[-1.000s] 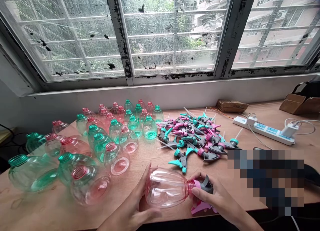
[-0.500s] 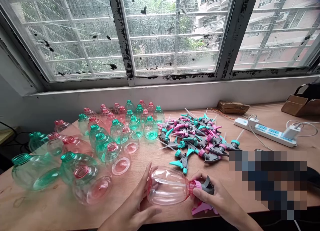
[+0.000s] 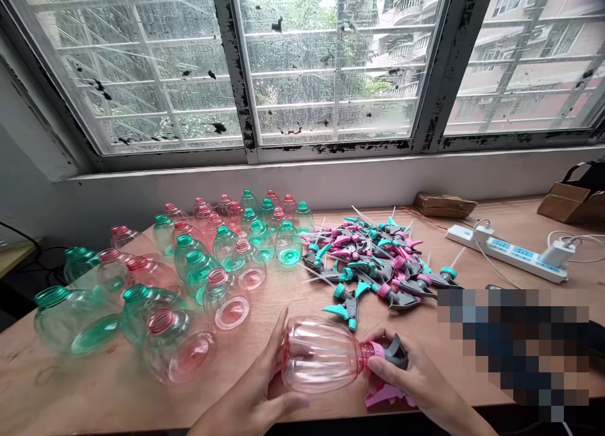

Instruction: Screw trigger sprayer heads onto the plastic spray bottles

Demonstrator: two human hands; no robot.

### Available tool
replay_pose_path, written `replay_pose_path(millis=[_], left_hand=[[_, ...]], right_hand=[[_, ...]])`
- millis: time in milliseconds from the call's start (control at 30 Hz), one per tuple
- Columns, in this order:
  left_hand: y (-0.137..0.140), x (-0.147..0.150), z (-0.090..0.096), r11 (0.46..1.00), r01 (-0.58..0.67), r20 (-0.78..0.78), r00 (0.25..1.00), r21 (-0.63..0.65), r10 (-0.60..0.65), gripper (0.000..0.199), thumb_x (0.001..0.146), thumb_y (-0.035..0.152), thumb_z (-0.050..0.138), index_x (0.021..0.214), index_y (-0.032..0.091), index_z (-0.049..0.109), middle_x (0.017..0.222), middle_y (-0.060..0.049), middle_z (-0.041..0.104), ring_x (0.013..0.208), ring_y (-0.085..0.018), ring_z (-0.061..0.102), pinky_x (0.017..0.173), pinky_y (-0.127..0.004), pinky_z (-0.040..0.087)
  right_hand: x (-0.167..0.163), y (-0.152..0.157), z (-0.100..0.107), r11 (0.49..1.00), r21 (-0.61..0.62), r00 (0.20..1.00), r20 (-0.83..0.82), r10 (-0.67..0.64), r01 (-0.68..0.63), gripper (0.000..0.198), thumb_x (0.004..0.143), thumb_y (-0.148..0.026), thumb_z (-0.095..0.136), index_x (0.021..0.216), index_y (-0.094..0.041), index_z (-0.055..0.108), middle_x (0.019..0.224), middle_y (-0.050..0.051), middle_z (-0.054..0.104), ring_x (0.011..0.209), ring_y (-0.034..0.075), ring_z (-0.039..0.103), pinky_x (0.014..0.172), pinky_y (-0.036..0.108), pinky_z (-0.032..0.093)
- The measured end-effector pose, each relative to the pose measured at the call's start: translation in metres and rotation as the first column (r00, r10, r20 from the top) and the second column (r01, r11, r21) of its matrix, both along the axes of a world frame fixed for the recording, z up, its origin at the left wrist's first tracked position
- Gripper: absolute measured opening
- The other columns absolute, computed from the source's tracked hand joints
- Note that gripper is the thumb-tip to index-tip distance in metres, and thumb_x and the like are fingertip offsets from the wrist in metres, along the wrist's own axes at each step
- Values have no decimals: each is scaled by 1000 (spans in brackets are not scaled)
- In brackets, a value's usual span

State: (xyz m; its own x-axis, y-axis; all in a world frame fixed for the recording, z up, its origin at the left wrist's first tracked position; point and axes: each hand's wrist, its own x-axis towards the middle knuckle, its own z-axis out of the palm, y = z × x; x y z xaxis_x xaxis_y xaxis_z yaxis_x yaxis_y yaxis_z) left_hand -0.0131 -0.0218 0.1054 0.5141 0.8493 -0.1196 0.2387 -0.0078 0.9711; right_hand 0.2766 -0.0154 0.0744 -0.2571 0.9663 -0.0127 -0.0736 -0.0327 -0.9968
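A clear pink plastic bottle (image 3: 321, 355) lies sideways in the air between my hands, low over the table's front part. My left hand (image 3: 258, 379) is wrapped round its base end, thumb below and fingers behind. At the neck, my right hand (image 3: 401, 367) grips the pink collar of a trigger spray head (image 3: 394, 353), whose grey body points right. The collar sits on the bottle's neck; how tight it is I cannot tell. Under my right hand a pink trigger (image 3: 385, 395) shows, partly hidden. Loose spray heads (image 3: 363, 253) in grey, pink and teal lie heaped just beyond.
Several pink and green open-necked bottles (image 3: 227, 297) stand on the left of the wooden table (image 3: 265, 417). A white power strip (image 3: 508, 252) with plugs and cables lies at the right. Behind are a brown package (image 3: 444, 205) and a cardboard box (image 3: 574, 200). A blurred patch covers the right front.
The ridges and reflections on the bottle have shifted, so it has turned a little about its length. Both hands keep their hold. The whole view has moved slightly.
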Motion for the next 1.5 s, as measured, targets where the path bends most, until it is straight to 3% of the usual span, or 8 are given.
replay_pose_path(millis=[200, 333, 500, 700, 900, 1033, 1233, 1500], left_hand=[[3, -3, -5, 999, 30, 33, 999, -16, -30, 98, 86, 39, 72, 154, 46, 2, 170, 5, 11, 154, -29, 18, 126, -48, 16], [4, -4, -7, 995, 32, -44, 999, 97, -28, 91, 93, 37, 64, 152, 52, -2, 169, 9, 13, 156, -26, 9, 127, -48, 13], [3, -4, -8, 999, 32, 24, 999, 39, -33, 102, 89, 39, 68, 151, 51, -11, 170, 6, 10, 156, -27, 8, 126, -49, 16], [4, -5, -7, 999, 33, 4, 999, 6, -33, 93, 88, 41, 69, 156, 39, 6, 170, 1, 11, 155, -28, 9, 126, -51, 7], [3, -6, -6, 994, 9, -131, 991, 109, 6, 89, 94, 36, 60, 154, 47, -5, 170, 9, 6, 156, -25, 6, 127, -47, 6], [2, -7, -7, 999, 8, -53, 999, 49, -5, 104, 87, 35, 70, 152, 49, -9, 169, 12, 1, 156, -23, -1, 127, -44, 7], [4, -7, -8, 1000, 8, -39, 999, 20, -7, 91, 87, 44, 68, 155, 44, 7, 170, 7, 11, 156, -26, 7, 127, -47, 8], [4, -5, -9, 996, 28, -24, 999, 82, -26, 99, 89, 43, 66, 151, 51, -10, 170, 11, 3, 156, -26, 4, 126, -50, 4]], right_hand=[[-1, -1, 2, 1000, -21, 1000, -14, -5, 5, 36, 79, -47, 79, 90, -16, 64, 64, -1, 71, 56, 14, 64, 53, 23, 45], [-1, -1, 1, 1000, -24, 1000, -22, 3, -4, 36, 80, -47, 77, 91, -16, 63, 63, 0, 72, 56, 15, 65, 52, 23, 46], [0, 1, -2, 1000, -16, 999, -27, 23, -23, 36, 80, -47, 77, 92, -16, 63, 64, 1, 72, 57, 15, 65, 52, 24, 45], [0, 0, -2, 1000, -16, 1000, -18, 20, -20, 37, 79, -47, 78, 93, -16, 64, 67, 0, 71, 58, 15, 62, 54, 25, 45], [0, 0, 1, 1000, -14, 1000, -15, 20, -20, 37, 80, -48, 77, 91, -16, 64, 67, 1, 72, 60, 17, 64, 55, 26, 44], [-1, 0, 2, 1000, -4, 1000, -16, 17, -17, 37, 79, -47, 78, 91, -15, 65, 69, 0, 70, 61, 16, 61, 56, 25, 42], [-2, -1, 3, 1000, -12, 1000, -8, -7, 7, 39, 78, -49, 78, 92, -17, 63, 68, -1, 69, 58, 14, 60, 54, 24, 43], [-2, -1, 3, 1000, -13, 999, -50, 8, -9, 35, 79, -47, 78, 91, -18, 62, 64, -1, 70, 56, 16, 63, 52, 26, 47]])
